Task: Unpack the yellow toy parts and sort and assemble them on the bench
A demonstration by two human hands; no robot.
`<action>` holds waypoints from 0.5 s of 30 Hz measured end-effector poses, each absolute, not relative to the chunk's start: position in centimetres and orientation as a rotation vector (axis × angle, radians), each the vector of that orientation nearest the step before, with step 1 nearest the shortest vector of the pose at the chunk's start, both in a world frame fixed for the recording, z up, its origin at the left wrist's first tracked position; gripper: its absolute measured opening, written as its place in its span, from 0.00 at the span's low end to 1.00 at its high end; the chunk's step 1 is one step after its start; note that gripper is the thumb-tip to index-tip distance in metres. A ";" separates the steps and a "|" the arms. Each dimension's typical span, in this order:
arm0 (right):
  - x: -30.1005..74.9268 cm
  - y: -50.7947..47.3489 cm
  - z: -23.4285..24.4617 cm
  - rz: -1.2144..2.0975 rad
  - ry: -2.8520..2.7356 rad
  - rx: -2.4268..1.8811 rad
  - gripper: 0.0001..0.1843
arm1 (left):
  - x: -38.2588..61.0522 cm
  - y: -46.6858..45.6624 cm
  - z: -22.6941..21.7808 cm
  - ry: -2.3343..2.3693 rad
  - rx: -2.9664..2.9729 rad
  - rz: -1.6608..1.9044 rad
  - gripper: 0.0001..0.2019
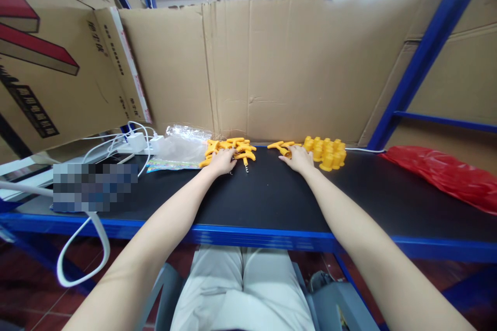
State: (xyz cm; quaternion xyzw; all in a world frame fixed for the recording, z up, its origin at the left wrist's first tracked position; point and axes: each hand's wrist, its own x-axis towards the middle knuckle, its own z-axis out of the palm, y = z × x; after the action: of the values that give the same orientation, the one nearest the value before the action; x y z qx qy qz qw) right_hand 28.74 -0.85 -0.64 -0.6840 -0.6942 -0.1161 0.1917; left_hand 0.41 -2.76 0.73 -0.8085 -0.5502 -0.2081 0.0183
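Note:
A heap of several orange T-shaped plastic pieces (236, 146) lies at the back of the black shelf top (272, 196). My left hand (222, 161) rests on the heap's near edge, fingers curled onto the pieces. One piece with a metal screw tip (246, 164) lies just right of that hand. My right hand (298, 158) reaches a smaller group of orange pieces (282, 146), its fingertips pinched on one of them. Right of that hand stands a cluster of yellow plastic caps (326, 152).
A clear plastic bag (182, 146) and white chargers with cables (135, 142) lie at the left. A red plastic bag (442, 171) lies at the right. Cardboard sheets (279, 62) wall off the back. Blue shelf posts (423, 57) frame the right side.

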 end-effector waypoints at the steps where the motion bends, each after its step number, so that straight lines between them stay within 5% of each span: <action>1: 28.7 -0.9 -0.6 -0.315 -1.948 -1.915 0.25 | 0.4 -2.6 0.7 -1.686 -2.497 -0.670 0.15; 15: 31.6 -2.1 2.8 -0.434 -1.454 -1.904 0.21 | -0.3 -1.8 1.8 -1.503 -2.196 -1.341 0.09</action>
State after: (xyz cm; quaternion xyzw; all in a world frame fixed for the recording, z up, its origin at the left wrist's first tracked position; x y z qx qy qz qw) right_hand 31.59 -2.08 2.82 -0.7338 -0.5602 -0.1672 0.3461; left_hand -0.32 -1.78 1.80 -0.7346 -0.5027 -0.4485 0.0807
